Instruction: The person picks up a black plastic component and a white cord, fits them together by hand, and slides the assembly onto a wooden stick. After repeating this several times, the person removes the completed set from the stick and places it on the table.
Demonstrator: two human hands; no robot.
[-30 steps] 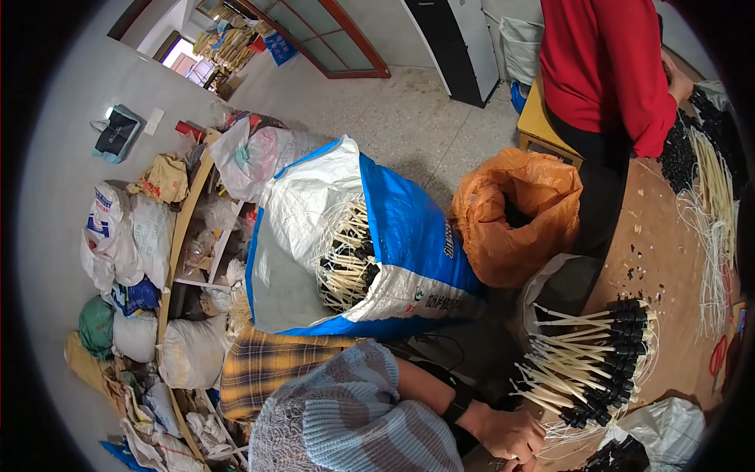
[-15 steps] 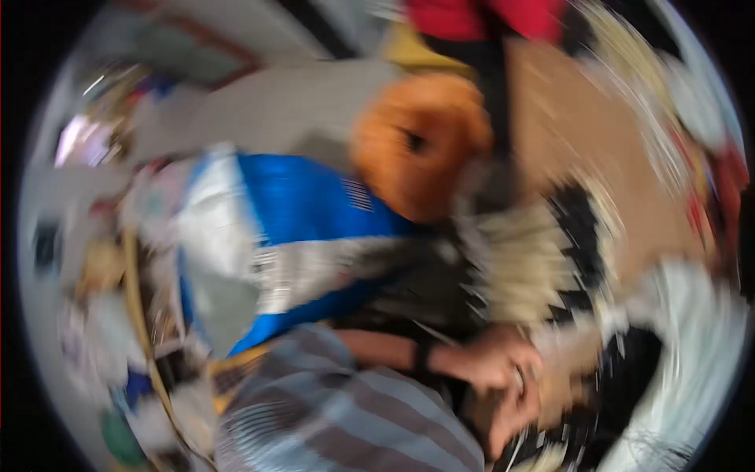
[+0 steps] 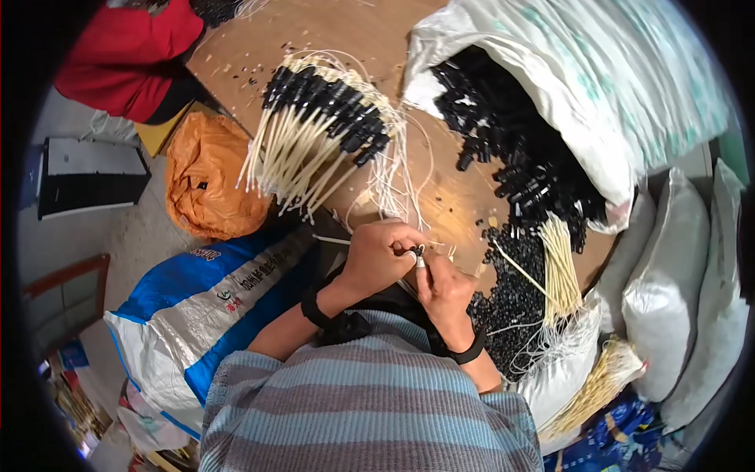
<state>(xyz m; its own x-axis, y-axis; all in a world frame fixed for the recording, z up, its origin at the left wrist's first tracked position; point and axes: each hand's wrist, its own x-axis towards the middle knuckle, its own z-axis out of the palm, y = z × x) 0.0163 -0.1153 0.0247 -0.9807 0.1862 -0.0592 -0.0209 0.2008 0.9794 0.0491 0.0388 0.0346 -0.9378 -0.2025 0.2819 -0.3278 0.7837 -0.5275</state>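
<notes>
My left hand [image 3: 381,252] and my right hand [image 3: 447,291] meet over the table's near edge, fingers closed in a pinch. Between their fingertips is a small black piece [image 3: 417,251], partly hidden by the fingers. A thin white cord [image 3: 330,239] sticks out to the left from my left hand. Something white, perhaps a wrap, shows at a right fingertip. Beyond the hands lies a fanned bundle of cream cords with black plastic sleeves [image 3: 322,118]. Right of my right hand spreads a heap of tiny black pieces [image 3: 511,275], with a bunch of cream cords [image 3: 560,271] beside it.
Black plastic parts [image 3: 503,118] spill from a white sack [image 3: 582,86] onto the brown table [image 3: 456,193]. Filled white sacks [image 3: 672,283] stand at right. At left are an orange bag [image 3: 208,177], a blue-and-white sack [image 3: 212,315] and a person in red [image 3: 130,59].
The view has swung right and steadied from a blur, bringing the table to the middle. My right hand now shows clearly, together with the left at the small black piece.
</notes>
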